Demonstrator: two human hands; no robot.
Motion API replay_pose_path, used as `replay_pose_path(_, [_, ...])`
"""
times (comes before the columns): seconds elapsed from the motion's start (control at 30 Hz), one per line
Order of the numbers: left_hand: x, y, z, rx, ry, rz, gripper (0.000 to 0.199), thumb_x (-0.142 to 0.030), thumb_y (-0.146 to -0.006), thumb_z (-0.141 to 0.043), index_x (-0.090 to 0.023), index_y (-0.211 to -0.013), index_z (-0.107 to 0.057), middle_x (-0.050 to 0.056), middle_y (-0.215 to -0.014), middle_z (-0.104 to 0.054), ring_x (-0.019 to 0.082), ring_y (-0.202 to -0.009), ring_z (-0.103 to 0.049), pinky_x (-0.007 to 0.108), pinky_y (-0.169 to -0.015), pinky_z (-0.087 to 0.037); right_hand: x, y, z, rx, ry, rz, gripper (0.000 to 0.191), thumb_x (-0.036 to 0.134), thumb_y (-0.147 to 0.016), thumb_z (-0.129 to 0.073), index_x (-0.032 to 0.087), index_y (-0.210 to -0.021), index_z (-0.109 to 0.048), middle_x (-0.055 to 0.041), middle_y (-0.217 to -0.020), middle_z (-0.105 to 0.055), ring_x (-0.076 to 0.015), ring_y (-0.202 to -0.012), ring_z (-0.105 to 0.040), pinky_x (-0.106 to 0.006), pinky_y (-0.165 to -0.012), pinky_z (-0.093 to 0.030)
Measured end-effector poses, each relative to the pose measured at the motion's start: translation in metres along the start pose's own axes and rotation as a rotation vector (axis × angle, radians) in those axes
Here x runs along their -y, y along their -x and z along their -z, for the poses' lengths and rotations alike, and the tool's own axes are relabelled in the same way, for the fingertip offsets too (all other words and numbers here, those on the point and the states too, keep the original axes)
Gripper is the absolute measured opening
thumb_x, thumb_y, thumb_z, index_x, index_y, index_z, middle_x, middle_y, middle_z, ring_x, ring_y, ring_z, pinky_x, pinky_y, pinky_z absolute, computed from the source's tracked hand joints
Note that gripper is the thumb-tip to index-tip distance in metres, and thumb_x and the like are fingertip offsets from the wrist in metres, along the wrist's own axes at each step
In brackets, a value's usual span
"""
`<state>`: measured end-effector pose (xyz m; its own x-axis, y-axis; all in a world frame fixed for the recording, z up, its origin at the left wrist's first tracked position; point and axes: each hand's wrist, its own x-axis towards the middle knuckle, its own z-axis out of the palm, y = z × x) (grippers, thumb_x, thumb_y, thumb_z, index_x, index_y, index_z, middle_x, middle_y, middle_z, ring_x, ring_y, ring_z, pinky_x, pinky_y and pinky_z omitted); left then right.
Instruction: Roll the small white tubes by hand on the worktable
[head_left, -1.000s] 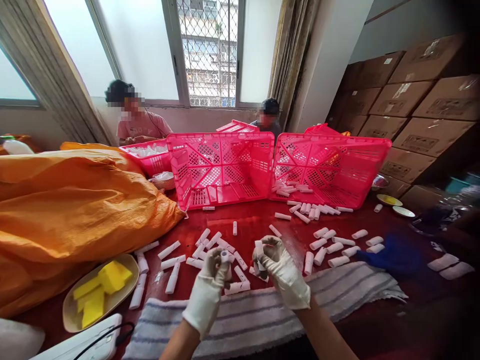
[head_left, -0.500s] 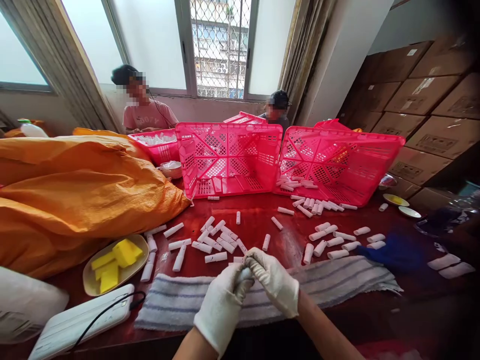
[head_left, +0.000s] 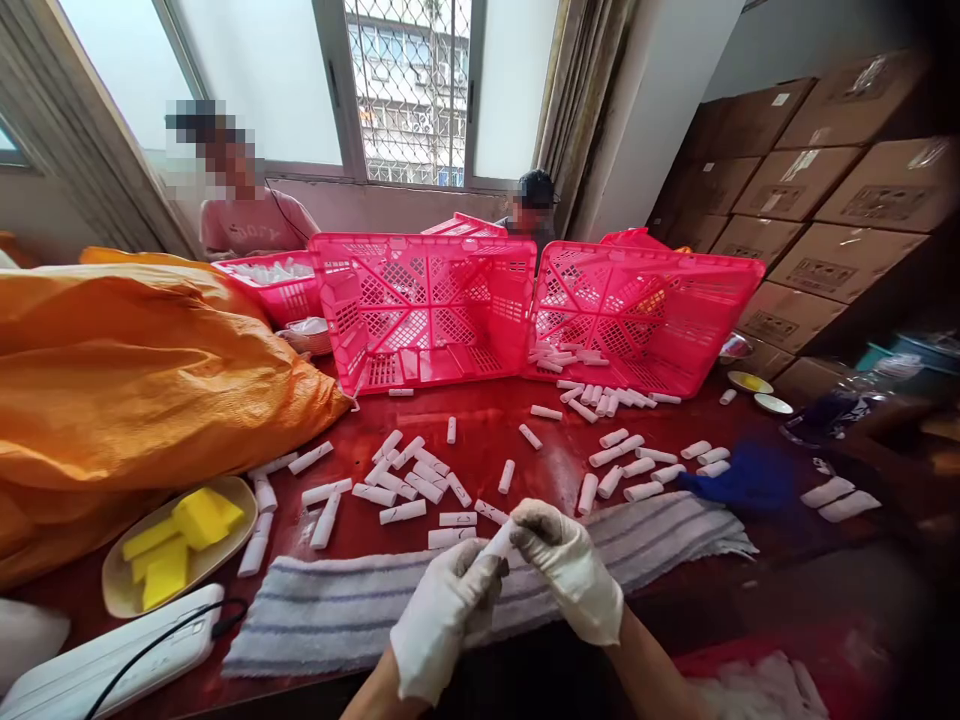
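A small white tube (head_left: 498,542) slants between my two gloved hands above a striped towel (head_left: 330,610). My left hand (head_left: 442,615) is closed round its lower end, thumb along the side. At the upper end, the fingertips of my right hand (head_left: 576,575) pinch the tube; part of that end is hidden by them. Both white gloves are smudged grey at the fingertips. Just beyond my hands lies a loose group of similar white tubes (head_left: 425,482), some with a dark curved mark. More white tubes (head_left: 640,466) lie to the right.
Two pink baskets (head_left: 427,240) lie on their sides at the back, tubes inside the right one. An orange sack (head_left: 172,390), a dish (head_left: 247,530) of yellow sponges and a white power bank (head_left: 142,650) are left. A blue cloth (head_left: 750,478) lies right. Two people sit opposite.
The view has swung right, so things sit further left. My hands have drawn slightly apart, and more of the tube between them shows.
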<state>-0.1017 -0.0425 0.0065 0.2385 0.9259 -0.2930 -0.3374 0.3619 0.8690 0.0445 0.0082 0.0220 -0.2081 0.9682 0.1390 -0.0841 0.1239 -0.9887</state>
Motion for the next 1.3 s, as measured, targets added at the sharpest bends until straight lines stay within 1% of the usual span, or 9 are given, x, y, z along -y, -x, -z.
replay_pose_path(0.17, [0.002,0.006,-0.003,0.297,0.367,0.315,0.05,-0.06,-0.069,-0.069,-0.019,-0.08,-0.042,-0.011,-0.057,-0.026,0.002,-0.043,-0.006,0.016,-0.037,-0.006,0.003,0.014,0.012,0.271,0.12,0.008,0.022,0.043,-0.085,-0.058,0.028,-0.072,-0.065,-0.0052,-0.075,-0.055,-0.0213,-0.07,-0.054,-0.036,-0.066,-0.047])
replay_pose_path(0.37, [0.02,-0.005,-0.015,-0.106,-0.564,-0.117,0.029,-0.045,-0.078,-0.062,-0.017,-0.086,-0.061,0.002,-0.073,-0.06,0.014,-0.066,-0.053,0.025,-0.064,-0.043,-0.025,0.012,0.039,0.073,0.184,-0.101,0.014,0.044,-0.08,-0.064,0.031,-0.078,-0.064,-0.0057,-0.071,-0.061,-0.0222,-0.063,-0.06,-0.037,-0.056,-0.052])
replay_pose_path(0.5, [0.017,-0.019,0.021,-0.342,-0.965,-0.286,0.03,-0.029,-0.081,-0.057,-0.018,-0.108,-0.065,0.01,-0.102,-0.067,0.024,-0.093,-0.06,0.038,-0.087,-0.045,-0.021,-0.046,0.09,-0.374,0.31,0.055,0.03,0.051,-0.075,-0.059,0.024,-0.089,-0.057,-0.0054,-0.076,-0.065,-0.0218,-0.061,-0.062,-0.039,-0.056,-0.054])
replay_pose_path(0.6, [-0.001,-0.027,0.054,-0.471,-1.141,-0.347,0.029,-0.027,-0.089,-0.045,-0.017,-0.109,-0.064,0.011,-0.103,-0.067,0.024,-0.095,-0.061,0.037,-0.088,-0.046,-0.022,-0.081,0.103,-0.449,0.404,0.082,0.029,0.045,-0.074,-0.058,0.022,-0.091,-0.058,-0.0053,-0.079,-0.065,-0.0222,-0.07,-0.063,-0.04,-0.069,-0.053])
replay_pose_path(0.73, [-0.029,-0.029,0.078,-0.598,-1.459,-0.227,0.029,-0.017,-0.088,-0.046,-0.018,-0.11,-0.064,0.011,-0.103,-0.067,0.026,-0.099,-0.061,0.038,-0.088,-0.045,-0.039,-0.088,0.071,-0.089,0.781,0.166,0.015,0.021,-0.077,-0.058,0.023,-0.089,-0.065,-0.0058,-0.093,-0.067,-0.0214,-0.087,-0.062,-0.035,-0.083,-0.048])
replay_pose_path(0.87, [-0.041,-0.029,0.082,-0.458,-1.631,-0.13,0.032,-0.01,-0.083,-0.049,-0.019,-0.11,-0.064,0.011,-0.104,-0.067,0.027,-0.102,-0.059,0.038,-0.089,-0.043,-0.051,-0.086,0.041,0.406,1.289,0.25,0.026,0.009,-0.084,-0.047,0.025,-0.093,-0.065,-0.0048,-0.1,-0.065,-0.0189,-0.088,-0.06,-0.03,-0.078,-0.047])
replay_pose_path(1.1, [-0.033,-0.031,0.077,-0.477,-1.432,-0.139,0.02,-0.021,-0.086,-0.05,-0.015,-0.1,-0.064,0.013,-0.101,-0.065,0.025,-0.096,-0.059,0.037,-0.086,-0.044,-0.057,-0.081,0.027,0.21,0.976,0.222,0.03,0.017,-0.09,-0.041,0.022,-0.118,-0.051,-0.0044,-0.09,-0.063,-0.0161,-0.079,-0.06,-0.028,-0.072,-0.05])
replay_pose_path(1.23, [-0.036,-0.028,0.057,-0.449,-0.533,-0.25,0.037,-0.038,-0.076,-0.063,-0.017,-0.106,-0.053,0.001,-0.08,-0.06,0.016,-0.074,-0.059,0.028,-0.071,-0.047,-0.03,-0.056,0.004,-0.014,0.019,0.064,0.03,0.033,-0.082,-0.059,0.027,-0.108,-0.046,0.0027,-0.077,-0.061,-0.0126,-0.057,-0.057,-0.024,-0.051,-0.048])
replay_pose_path(1.3, [-0.04,-0.027,0.042,-0.42,-0.143,-0.211,0.058,-0.037,-0.067,-0.073,-0.021,-0.115,-0.045,-0.006,-0.069,-0.055,0.011,-0.061,-0.056,0.024,-0.064,-0.046,-0.016,-0.042,-0.008,-0.029,-0.168,-0.004,0.03,0.037,-0.08,-0.063,0.027,-0.099,-0.043,0.0038,-0.074,-0.062,-0.0115,-0.052,-0.056,-0.021,-0.043,-0.043])
